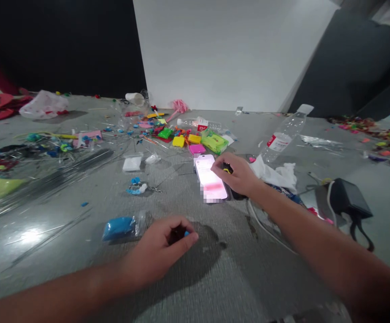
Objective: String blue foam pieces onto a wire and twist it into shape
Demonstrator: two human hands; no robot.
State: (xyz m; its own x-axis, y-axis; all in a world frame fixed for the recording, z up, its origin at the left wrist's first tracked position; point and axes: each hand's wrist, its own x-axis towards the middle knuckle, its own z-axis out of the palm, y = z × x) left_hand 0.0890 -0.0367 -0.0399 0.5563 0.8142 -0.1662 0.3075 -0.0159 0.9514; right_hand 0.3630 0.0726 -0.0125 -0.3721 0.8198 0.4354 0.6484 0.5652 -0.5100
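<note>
Touching the edge of the lit phone, the right hand lies w/ its fingers curled close together, and they pinch a small black-and-yellow piece just over the screen. The phone lies flat on the grey table, approx. in the middle, screen up and glowing pink-white. Nearer to the person, the left hand rests on the table w/ the fingers bent inward around a small dark piece; a blue bit shows at the fingertips.

Just beside the L hand, on its left, lies a clear packet of blue clay. Behind the phone are a pink block, yellow blocks and a green pack, close to each other. To the right of the R hand lies crumpled white plastic, and behind it a clear bottle leans, cap away from the person. A black adapter w/ cord sits further right, well apart from the phone. A white cable runs under the R forearm. Many small coloured bits are spread over the far left of the table, and a white board stands at the back.
</note>
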